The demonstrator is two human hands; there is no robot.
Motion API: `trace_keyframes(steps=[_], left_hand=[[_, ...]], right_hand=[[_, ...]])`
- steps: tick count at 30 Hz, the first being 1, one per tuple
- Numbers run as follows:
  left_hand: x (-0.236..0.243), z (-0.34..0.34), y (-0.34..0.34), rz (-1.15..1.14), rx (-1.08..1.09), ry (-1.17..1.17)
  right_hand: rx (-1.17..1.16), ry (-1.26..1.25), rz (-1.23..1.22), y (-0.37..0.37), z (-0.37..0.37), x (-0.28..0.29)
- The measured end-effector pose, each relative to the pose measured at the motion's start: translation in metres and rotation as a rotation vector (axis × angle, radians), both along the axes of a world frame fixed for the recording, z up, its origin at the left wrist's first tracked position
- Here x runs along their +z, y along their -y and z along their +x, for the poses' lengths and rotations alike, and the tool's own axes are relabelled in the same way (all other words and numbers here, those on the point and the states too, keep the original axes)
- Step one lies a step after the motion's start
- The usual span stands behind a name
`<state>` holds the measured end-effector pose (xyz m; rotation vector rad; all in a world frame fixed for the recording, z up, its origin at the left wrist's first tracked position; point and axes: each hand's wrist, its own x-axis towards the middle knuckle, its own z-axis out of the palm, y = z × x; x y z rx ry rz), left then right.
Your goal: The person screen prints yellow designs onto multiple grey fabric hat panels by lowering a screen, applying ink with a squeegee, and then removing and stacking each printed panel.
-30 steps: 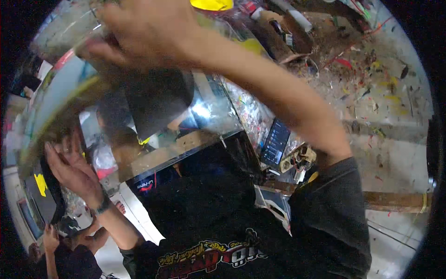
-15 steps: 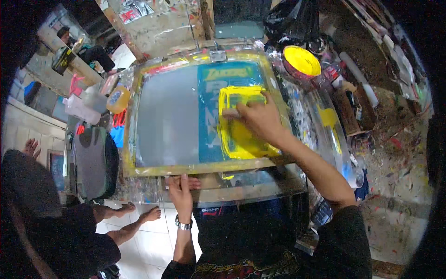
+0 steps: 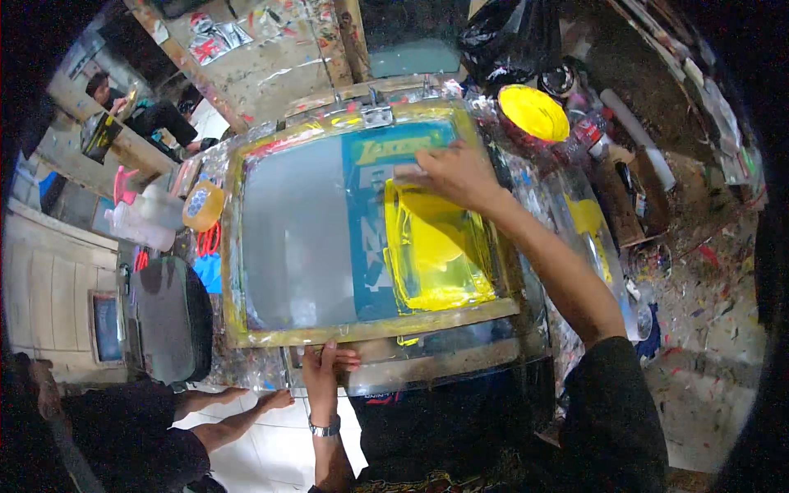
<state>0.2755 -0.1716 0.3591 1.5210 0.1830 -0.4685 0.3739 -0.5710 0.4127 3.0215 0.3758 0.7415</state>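
A screen-printing frame (image 3: 386, 332) lies over the work table, its mesh pale grey on the left and teal with see-through lettering on the right. Across the teal part spreads a thick rectangle of yellow ink (image 3: 440, 246). My right hand (image 3: 460, 177) is closed around a squeegee (image 3: 408, 172) at the far end of this ink; only a greyish end of the tool shows past the fingers. At the frame's near edge rests my left hand (image 3: 325, 366), with its thumb tip against the wood and its fingers stretched to the right. A metal watch sits on that wrist.
A tub of yellow ink (image 3: 534, 113) stands at the far right, near a cardboard box (image 3: 633, 197). Left of the frame are a tape roll (image 3: 203, 205), plastic bottles (image 3: 141, 225) and a dark padded seat (image 3: 171, 316). Other people are at the left.
My right hand has pushed the squeegee away from me, up to the ink's far edge. The view has shifted, so the frame appears lower. My left hand stays at the near edge.
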Motion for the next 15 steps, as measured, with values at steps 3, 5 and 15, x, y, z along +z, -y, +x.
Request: trace_keyframes(steps=[3,5,15], left_hand=[[-0.003,-0.005,-0.009,0.034,0.021,-0.003],[-0.002,-0.006,-0.003,0.045,0.038,0.003],[0.007,-0.003,-0.004,-0.142,0.081,0.159]], right_hand=[[-0.049,-0.12,0.101,-0.038,-0.051,-0.012],[-0.042,-0.214,-0.03,-0.064,-0.104,-0.008],[-0.189,0.094,0.117,-0.118,-0.177,0.035]])
